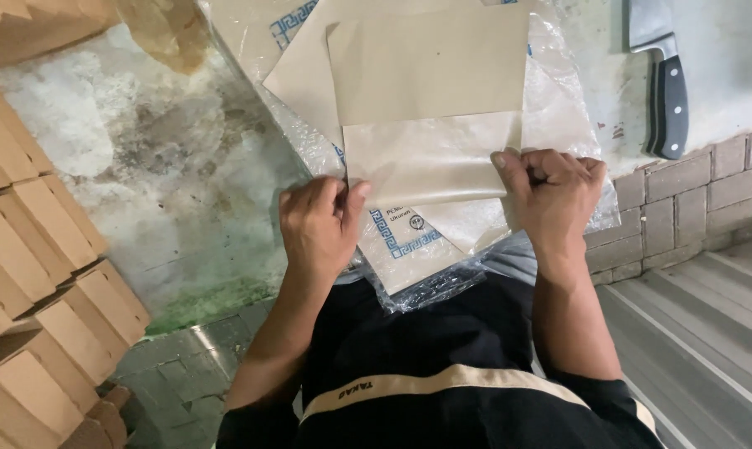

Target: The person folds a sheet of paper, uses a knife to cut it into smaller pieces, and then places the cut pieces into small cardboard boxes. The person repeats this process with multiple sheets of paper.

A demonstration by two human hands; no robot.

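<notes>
At the near edge of the bench [184,166], a brown paper sheet [430,75] lies square to the viewer, its lower part folded up so that the glossy, paler lined side [426,158] faces upward as a wide band. The fold line runs straight across between the two hands. The left hand [319,226] pinches the band's lower left corner, thumb on top and fingers curled beneath; the right hand [550,193] grips the lower right corner in the same manner, fingers bent over the edge. Both hands are thus closed on the sheet, and its matt upper part lies flat and unwrinkled.

Under this sheet rests a fanned stack of like sheets [305,79], some showing a blue key-pattern border [401,241] along an edge. The stack lies on a crumpled clear plastic wrap [559,108], which overhangs the bench edge toward the person's lap. The bench surface is stained grey concrete with pale and greenish patches. To the far right, well apart from the paper, a cleaver with a black riveted handle [667,91] lies on the bench. Below it the bench front shows small grey tiles [683,199]. Along the left margin, rows of folded brown cardboard boxes [35,274] stand packed side by side. The person's dark garment with a cream stripe [442,382] fills the lower foreground.
</notes>
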